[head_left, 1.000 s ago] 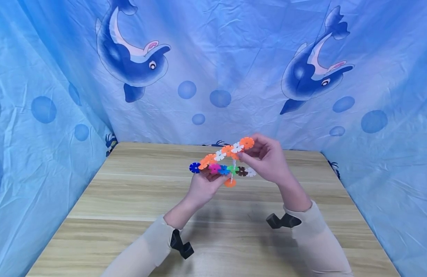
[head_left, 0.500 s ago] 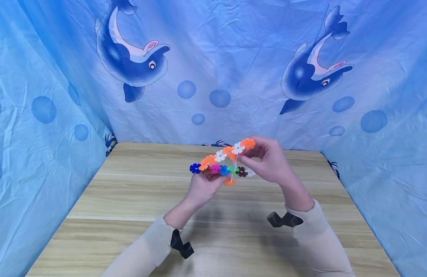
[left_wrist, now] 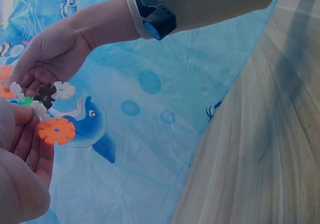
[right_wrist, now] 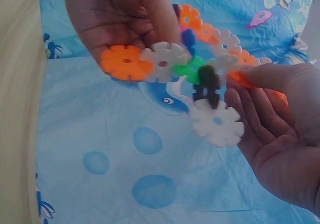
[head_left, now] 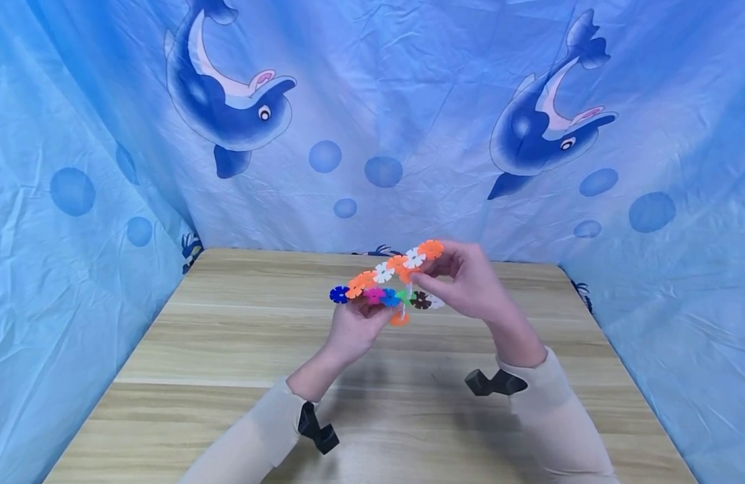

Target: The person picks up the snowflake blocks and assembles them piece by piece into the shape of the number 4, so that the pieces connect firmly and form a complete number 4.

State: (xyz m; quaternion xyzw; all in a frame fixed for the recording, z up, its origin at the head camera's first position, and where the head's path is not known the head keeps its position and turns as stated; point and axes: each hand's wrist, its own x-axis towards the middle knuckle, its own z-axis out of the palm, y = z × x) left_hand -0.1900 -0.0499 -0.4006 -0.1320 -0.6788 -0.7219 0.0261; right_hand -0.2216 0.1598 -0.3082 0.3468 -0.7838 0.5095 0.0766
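Observation:
Both hands hold up one structure of notched plastic snowflake discs above the table. Its upper row, with a white disc (head_left: 382,272) among orange ones, slants up to the right. Below runs a row with a dark blue disc (head_left: 339,294), a pink disc (head_left: 373,296) and a brown disc (head_left: 420,300). My left hand (head_left: 355,331) grips the lower row from beneath, its fingertips partly hidden. At the upper row's right end, my right hand (head_left: 471,286) pinches an orange disc (right_wrist: 241,78) between thumb and fingers. A short crosswise piece ends in another orange disc (left_wrist: 56,130).
A wood-grain table (head_left: 227,376) lies under the hands. Blue curtains (head_left: 372,81) with printed dolphins hang behind and at both sides. Each wrist wears a black camera mount, one a black block (head_left: 316,429) on the left sleeve.
The hands keep their hold on the disc structure. My right thumb and the structure's lowest orange disc shift slightly left; the left hand stays nearly still.

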